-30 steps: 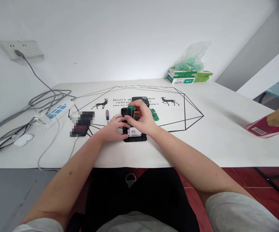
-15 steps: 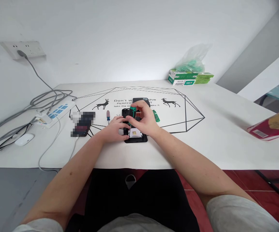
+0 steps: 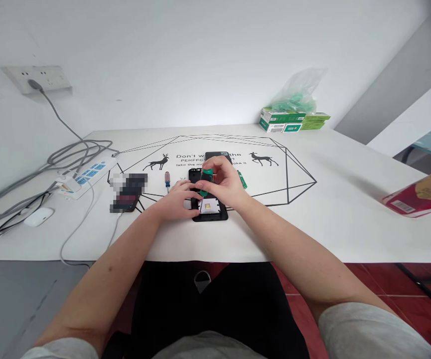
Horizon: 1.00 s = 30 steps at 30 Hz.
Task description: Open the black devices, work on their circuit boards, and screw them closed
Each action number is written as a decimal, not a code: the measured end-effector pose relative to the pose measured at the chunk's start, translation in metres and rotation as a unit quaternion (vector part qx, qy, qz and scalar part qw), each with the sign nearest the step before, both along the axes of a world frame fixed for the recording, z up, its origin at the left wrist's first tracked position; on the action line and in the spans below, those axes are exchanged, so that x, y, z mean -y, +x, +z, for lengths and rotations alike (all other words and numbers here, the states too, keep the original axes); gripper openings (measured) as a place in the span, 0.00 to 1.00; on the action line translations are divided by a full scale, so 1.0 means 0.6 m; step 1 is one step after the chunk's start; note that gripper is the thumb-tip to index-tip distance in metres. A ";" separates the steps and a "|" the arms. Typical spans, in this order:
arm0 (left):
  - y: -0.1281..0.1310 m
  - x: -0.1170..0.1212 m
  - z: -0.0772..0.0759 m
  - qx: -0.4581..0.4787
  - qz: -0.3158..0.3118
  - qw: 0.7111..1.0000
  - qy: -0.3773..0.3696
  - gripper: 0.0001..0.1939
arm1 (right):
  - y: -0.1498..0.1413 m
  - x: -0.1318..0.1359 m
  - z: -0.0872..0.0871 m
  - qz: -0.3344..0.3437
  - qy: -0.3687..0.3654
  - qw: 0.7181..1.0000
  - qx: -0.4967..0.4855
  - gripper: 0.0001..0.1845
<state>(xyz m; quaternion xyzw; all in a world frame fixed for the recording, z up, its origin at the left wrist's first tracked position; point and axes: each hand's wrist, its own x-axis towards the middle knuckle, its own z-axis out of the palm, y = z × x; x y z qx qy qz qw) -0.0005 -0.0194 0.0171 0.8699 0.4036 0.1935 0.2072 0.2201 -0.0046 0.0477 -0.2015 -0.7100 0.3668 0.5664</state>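
My right hand (image 3: 222, 182) is closed around the green and black handle of a screwdriver (image 3: 207, 182), which stands nearly upright with its shaft pointing down at the opened phone (image 3: 215, 216). That phone has a black frame and a white inner plate with a gold square. My left hand (image 3: 178, 200) grips the phone's left edge, thumb near the lower corner and fingers at the screwdriver's shaft. The screwdriver's tip is too small to make out. Behind my hands lie a black piece with cutouts (image 3: 193, 174) and another dark phone-like piece (image 3: 212, 155), both partly hidden.
Left of my hands lie a small screwdriver (image 3: 167, 180) and a blurred phone (image 3: 127, 199) on a cable. A power strip (image 3: 88, 175), earbud case (image 3: 39, 216) and glasses (image 3: 17, 219) are further left. Green boxes (image 3: 282, 117) stand at the back; a red-yellow packet (image 3: 420, 197) is right.
The screwdriver's handle has tilted and shifted slightly to the right in my right hand, which has turned a little. My left hand stays on the phone.
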 end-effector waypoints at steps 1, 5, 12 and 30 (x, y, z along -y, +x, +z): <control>0.000 0.000 0.000 -0.002 0.002 1.000 0.002 0.19 | 0.001 -0.002 0.002 0.015 -0.016 1.000 -0.009 0.25; 0.000 -0.001 -0.001 -0.006 0.003 1.000 0.002 0.19 | 0.006 -0.007 0.009 0.120 -0.084 0.989 -0.032 0.21; -0.003 -0.004 -0.001 0.000 -0.007 1.000 0.003 0.20 | 0.014 0.000 0.011 0.265 -0.179 0.947 -0.021 0.20; -0.002 -0.002 0.002 -0.007 0.001 1.000 -0.004 0.19 | 0.017 0.004 0.019 0.106 -0.075 0.991 -0.031 0.12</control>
